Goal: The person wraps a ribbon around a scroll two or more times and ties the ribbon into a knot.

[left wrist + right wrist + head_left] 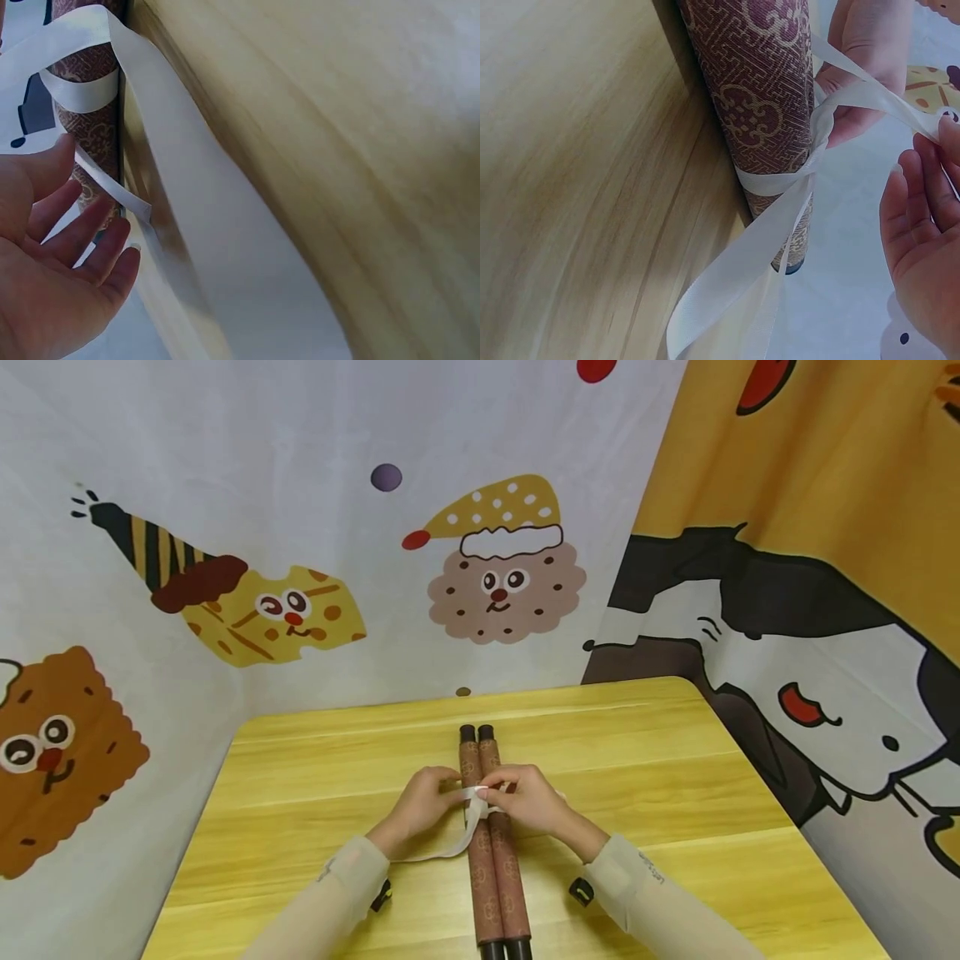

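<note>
Two rolled scrolls [497, 868] lie side by side on the table, covered in reddish-brown patterned cloth with dark end knobs. A white ribbon [477, 814] wraps around them, and one long tail trails to the left. My right hand [534, 797] pinches a length of ribbon [885, 99] between thumb and fingertips above the scrolls. At the scrolls' left side is my left hand [422, 802]. In the left wrist view its fingers [97, 251] are spread and loosely bent, the thumb right at the ribbon. Part of the wrapping is hidden behind the hands.
The scrolls rest on a yellow wood-grain table [315, 777] with rounded far corners. A printed cartoon curtain [315, 468] hangs behind it and along the sides. Small black devices [581, 891] are strapped by the sleeve cuffs.
</note>
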The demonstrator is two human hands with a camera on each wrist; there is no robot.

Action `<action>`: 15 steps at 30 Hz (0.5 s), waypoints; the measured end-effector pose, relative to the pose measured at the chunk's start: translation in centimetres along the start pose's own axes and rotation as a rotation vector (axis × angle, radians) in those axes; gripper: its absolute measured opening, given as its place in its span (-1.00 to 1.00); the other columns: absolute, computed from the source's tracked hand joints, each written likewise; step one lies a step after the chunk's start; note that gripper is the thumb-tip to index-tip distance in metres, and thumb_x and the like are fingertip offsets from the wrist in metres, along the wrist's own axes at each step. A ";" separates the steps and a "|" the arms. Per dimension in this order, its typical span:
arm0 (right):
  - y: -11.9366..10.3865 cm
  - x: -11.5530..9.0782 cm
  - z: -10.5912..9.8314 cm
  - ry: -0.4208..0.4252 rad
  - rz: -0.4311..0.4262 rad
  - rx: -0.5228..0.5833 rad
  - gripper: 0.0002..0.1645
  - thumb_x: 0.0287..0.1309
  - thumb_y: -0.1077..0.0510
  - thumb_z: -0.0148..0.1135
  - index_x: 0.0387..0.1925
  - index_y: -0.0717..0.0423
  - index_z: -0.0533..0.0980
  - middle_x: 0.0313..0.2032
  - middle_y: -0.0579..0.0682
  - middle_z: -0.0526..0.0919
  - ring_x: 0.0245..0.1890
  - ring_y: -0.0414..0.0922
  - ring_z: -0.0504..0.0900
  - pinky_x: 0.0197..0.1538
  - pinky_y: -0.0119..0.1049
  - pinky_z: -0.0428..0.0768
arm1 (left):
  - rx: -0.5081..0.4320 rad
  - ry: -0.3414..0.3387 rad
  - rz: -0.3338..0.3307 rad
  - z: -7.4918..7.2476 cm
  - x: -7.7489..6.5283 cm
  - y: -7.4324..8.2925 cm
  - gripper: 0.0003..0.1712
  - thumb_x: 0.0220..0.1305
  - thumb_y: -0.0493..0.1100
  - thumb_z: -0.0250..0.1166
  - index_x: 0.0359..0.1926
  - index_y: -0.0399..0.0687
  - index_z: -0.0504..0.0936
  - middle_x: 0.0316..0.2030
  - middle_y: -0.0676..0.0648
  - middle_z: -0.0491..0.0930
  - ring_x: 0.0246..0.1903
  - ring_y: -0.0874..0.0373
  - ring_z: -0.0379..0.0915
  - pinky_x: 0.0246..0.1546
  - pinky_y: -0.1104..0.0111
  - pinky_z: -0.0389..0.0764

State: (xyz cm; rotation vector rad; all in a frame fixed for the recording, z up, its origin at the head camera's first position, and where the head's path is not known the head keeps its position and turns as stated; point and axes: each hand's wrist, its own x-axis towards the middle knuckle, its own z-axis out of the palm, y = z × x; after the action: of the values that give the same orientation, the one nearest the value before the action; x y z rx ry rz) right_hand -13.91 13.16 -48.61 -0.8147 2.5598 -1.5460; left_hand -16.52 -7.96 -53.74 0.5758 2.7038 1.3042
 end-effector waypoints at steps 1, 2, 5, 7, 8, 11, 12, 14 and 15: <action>-0.4 0.0 -0.1 0.002 0.002 0.004 -0.91 0.16 0.14 0.27 -0.35 0.04 0.67 -0.41 -0.12 0.67 -0.45 -0.07 0.55 -0.46 -0.22 0.57 | 0.004 -0.005 -0.008 0.1 0.1 -0.1 -0.63 0.14 -0.13 0.36 -0.06 -0.22 0.63 -0.11 -0.17 0.65 -0.10 0.04 0.49 -0.01 0.08 0.52; -0.7 -0.1 -0.1 0.004 0.003 0.004 -0.91 0.15 0.18 0.27 -0.35 0.07 0.66 -0.42 -0.10 0.67 -0.45 -0.06 0.55 -0.46 -0.21 0.57 | 0.005 -0.014 -0.026 0.1 0.1 -0.2 -0.62 0.14 -0.12 0.35 -0.04 -0.21 0.63 -0.14 -0.15 0.66 -0.13 0.07 0.50 -0.02 0.11 0.53; -1.4 -0.1 -0.2 0.006 0.012 0.011 -0.92 0.14 0.23 0.27 -0.36 0.13 0.66 -0.42 -0.03 0.67 -0.45 -0.04 0.54 -0.46 -0.23 0.56 | 0.014 -0.021 -0.053 0.2 0.2 -0.3 -0.63 0.14 -0.13 0.35 -0.04 -0.19 0.63 -0.27 -0.07 0.68 -0.26 0.16 0.52 -0.13 0.18 0.58; -1.3 -0.1 -0.2 0.007 0.019 0.016 -0.93 0.14 0.23 0.27 -0.36 0.12 0.66 -0.42 -0.04 0.67 -0.46 -0.03 0.54 -0.47 -0.25 0.56 | 0.012 -0.019 -0.059 0.2 0.2 -0.3 -0.69 0.14 -0.18 0.35 -0.09 -0.20 0.66 -0.39 -0.03 0.67 -0.39 0.20 0.50 -0.24 0.22 0.59; -1.0 -0.1 -0.1 0.006 0.023 0.014 -0.93 0.14 0.21 0.28 -0.36 0.10 0.66 -0.42 -0.06 0.67 -0.46 -0.03 0.54 -0.48 -0.27 0.55 | 0.008 -0.015 -0.062 0.2 0.2 -0.3 -0.74 0.13 -0.21 0.35 -0.13 -0.19 0.68 -0.45 -0.01 0.66 -0.45 0.21 0.48 -0.31 0.24 0.58; -0.1 0.0 0.1 0.002 0.034 0.020 -0.93 0.14 0.14 0.29 -0.37 0.00 0.67 -0.42 -0.15 0.67 -0.48 -0.06 0.54 -0.50 -0.30 0.55 | 0.009 0.004 -0.054 0.0 0.0 -0.1 -0.91 0.12 -0.24 0.35 -0.31 -0.12 0.72 -0.52 0.01 0.64 -0.50 0.22 0.43 -0.40 0.27 0.54; 0.3 0.0 0.1 0.000 0.035 0.021 -0.93 0.14 0.10 0.29 -0.37 -0.04 0.67 -0.42 -0.18 0.66 -0.49 -0.07 0.53 -0.51 -0.31 0.55 | 0.011 0.013 -0.051 0.0 -0.1 -0.1 -0.95 0.13 -0.24 0.35 -0.36 -0.10 0.72 -0.52 0.02 0.64 -0.50 0.22 0.43 -0.41 0.28 0.54; 0.8 0.0 0.1 -0.001 0.037 0.025 -0.92 0.14 0.05 0.29 -0.37 -0.09 0.67 -0.41 -0.22 0.67 -0.51 -0.09 0.53 -0.52 -0.31 0.55 | 0.013 0.029 -0.045 -0.1 -0.3 0.1 -0.95 0.14 -0.23 0.34 -0.44 -0.05 0.71 -0.50 0.03 0.65 -0.48 0.23 0.44 -0.40 0.29 0.54; 1.0 0.1 0.1 -0.001 0.035 0.028 -0.91 0.14 0.03 0.29 -0.37 -0.10 0.67 -0.41 -0.22 0.67 -0.52 -0.09 0.53 -0.53 -0.31 0.56 | 0.011 0.037 -0.041 -0.2 -0.5 0.1 -0.93 0.15 -0.22 0.34 -0.45 -0.05 0.70 -0.49 0.02 0.66 -0.47 0.23 0.45 -0.40 0.29 0.55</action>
State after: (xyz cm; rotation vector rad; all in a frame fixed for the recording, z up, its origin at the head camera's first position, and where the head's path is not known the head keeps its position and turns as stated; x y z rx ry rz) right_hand -14.33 13.41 -49.48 -0.7635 2.5315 -1.5677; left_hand -16.11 -8.20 -53.56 0.4999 2.7388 1.3030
